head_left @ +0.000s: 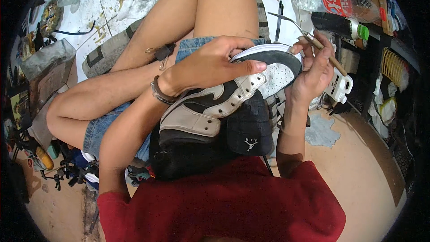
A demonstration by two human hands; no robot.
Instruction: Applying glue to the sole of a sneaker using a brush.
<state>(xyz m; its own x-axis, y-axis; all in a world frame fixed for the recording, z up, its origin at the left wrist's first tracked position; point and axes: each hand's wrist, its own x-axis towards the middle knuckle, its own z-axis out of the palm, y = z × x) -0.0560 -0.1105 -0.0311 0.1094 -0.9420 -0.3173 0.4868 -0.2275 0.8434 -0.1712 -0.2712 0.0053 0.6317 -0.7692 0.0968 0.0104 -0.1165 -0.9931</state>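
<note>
A high-top sneaker (190, 118) in black, white and beige lies tilted across my lap, its toe pointing up and to the right. My left hand (215, 65) is closed round the forefoot, the thumb pressing on the dark toe panel beside the perforated white toe box. In my right hand (316, 65), at the toe end, is a wooden-handled tool (317, 42) with a thin, bent metal shaft pointing up and left, away from the shoe. Fingertips of this hand rest at the edge of the toe. The black tongue (248, 127) hangs out toward me, and no laces show in the eyelets.
A clear plastic bottle (313, 1) with a red label lies at the upper right, near a dark bottle with a green cap (362, 32). A black pen (279, 20) lies beyond the shoe. White jug-like container (339, 87) stands right of my right hand. Clutter lines the left side.
</note>
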